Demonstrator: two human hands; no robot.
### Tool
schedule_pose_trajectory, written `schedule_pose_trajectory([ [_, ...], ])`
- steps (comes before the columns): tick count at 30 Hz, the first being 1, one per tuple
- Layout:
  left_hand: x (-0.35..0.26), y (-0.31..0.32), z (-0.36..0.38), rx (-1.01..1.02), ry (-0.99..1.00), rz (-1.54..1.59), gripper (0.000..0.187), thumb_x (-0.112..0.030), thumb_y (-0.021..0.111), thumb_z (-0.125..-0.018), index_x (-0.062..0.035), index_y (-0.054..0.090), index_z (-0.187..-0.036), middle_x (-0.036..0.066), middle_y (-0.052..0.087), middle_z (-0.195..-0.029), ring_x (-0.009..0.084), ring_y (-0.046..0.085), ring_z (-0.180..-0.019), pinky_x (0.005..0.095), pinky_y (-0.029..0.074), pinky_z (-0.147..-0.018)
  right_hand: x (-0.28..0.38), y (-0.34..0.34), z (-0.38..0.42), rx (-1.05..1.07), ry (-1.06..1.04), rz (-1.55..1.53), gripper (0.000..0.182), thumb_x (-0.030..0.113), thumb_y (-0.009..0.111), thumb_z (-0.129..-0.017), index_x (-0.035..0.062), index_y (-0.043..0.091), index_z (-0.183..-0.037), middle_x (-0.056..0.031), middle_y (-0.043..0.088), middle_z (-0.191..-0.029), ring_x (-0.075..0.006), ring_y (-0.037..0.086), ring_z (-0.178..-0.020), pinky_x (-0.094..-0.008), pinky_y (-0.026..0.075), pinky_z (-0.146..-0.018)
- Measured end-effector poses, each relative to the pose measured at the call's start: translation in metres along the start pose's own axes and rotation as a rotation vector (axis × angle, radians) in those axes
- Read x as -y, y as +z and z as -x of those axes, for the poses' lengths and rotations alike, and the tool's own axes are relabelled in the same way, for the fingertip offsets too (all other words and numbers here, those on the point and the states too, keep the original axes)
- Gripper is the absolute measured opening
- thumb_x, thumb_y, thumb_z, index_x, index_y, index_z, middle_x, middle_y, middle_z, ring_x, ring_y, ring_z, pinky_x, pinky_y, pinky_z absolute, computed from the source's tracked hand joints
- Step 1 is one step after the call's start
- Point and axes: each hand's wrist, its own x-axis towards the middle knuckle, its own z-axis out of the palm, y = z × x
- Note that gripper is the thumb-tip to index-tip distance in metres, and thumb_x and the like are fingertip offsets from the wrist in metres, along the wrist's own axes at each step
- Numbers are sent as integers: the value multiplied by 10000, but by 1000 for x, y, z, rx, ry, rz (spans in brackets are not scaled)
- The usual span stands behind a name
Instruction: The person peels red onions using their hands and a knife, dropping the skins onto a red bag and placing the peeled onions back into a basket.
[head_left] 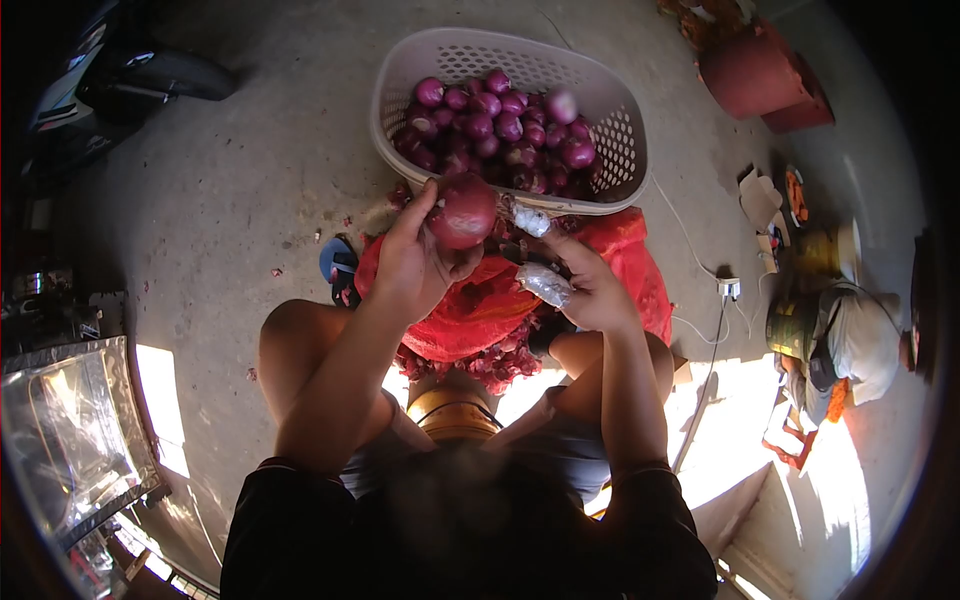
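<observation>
Near the close rim of a pale perforated basket [455,62], as seen in the head view, a large red onion [463,213] is held up by the left hand [408,262]. Grip on that side: thumb and fingers closed about the onion, which lies at the fingertips, forward and to the right of the palm. Shape is near round; no long axis can be fixed. Right hand [602,296] stands to the right, thumb and one finger spread apart, both in silvery wrapping [545,284]. Its upper wrapped tip points at the onion's right side, just beside it; contact cannot be confirmed. Nothing is visible in its grasp.

Edges noted: the basket rim runs directly beyond both hands, with purple onions [482,127] lying below rim level inside. A red mesh bag [455,322] lies under the hands, loose skins [492,368] at its near edge. Open room exists between the palms, above the bag; bent knees [292,335] bound it at either side.
</observation>
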Motion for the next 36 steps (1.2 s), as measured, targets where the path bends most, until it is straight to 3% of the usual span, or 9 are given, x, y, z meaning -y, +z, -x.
schedule_pose_trajectory([
  [4,-3,6,-1,-48,254,-338,460,-426,380,-925,-110,365,-1259,59,566,-1029,173,568,-795,270,405,-586,-11,4,-4,-110,-169,156,557,7,644,-722,57,468,-1248,-146,605,-1084,-274,614,-953,-326,468,-814],
  [10,3,12,1,-112,340,-384,438,-343,377,-949,-130,271,-1317,64,499,-1174,153,544,-927,281,430,-665,4,17,-12,-116,-221,391,555,54,666,-674,40,489,-1200,-174,597,-1074,-338,616,-881,-371,501,-732],
  [13,6,5,-1,-98,331,-464,426,-306,355,-961,-129,238,-1330,67,493,-1190,150,544,-930,289,441,-688,2,18,-14,-113,-227,459,528,60,661,-736,28,466,-1226,-179,610,-1045,-307,633,-874,-343,493,-734],
  [17,8,5,-3,-75,375,-401,434,-269,425,-946,-109,262,-1315,79,492,-1142,115,565,-868,226,468,-651,-1,19,-16,-106,-205,449,508,54,640,-782,27,447,-1251,-172,620,-1038,-280,637,-903,-325,482,-757],
  [20,8,4,-4,-77,381,-401,432,-269,424,-947,-109,263,-1314,83,490,-1146,120,566,-872,226,470,-656,-4,22,-18,-136,-192,368,558,79,655,-686,43,477,-1213,-179,610,-1027,-342,617,-869,-383,503,-720],
  [25,8,5,-3,-84,348,-451,403,-258,337,-972,-124,221,-1333,81,493,-1193,158,553,-940,297,458,-715,2,25,-21,-132,-150,274,580,71,641,-709,72,447,-1256,-175,616,-974,-343,620,-845,-388,495,-700],
  [32,9,6,-2,-75,367,-451,410,-249,354,-969,-121,216,-1334,81,490,-1183,147,536,-953,299,451,-725,-16,27,-20,-177,-168,379,530,67,641,-714,95,472,-1216,-179,613,-955,-354,614,-809,-391,488,-675],
  [36,11,5,-3,-77,359,-437,412,-238,363,-966,-119,216,-1332,80,492,-1171,141,535,-929,297,450,-717,-6,25,-22,-163,-164,373,392,22,615,-791,22,483,-1160,-166,608,-1080,-283,624,-945,-335,490,-795],
])
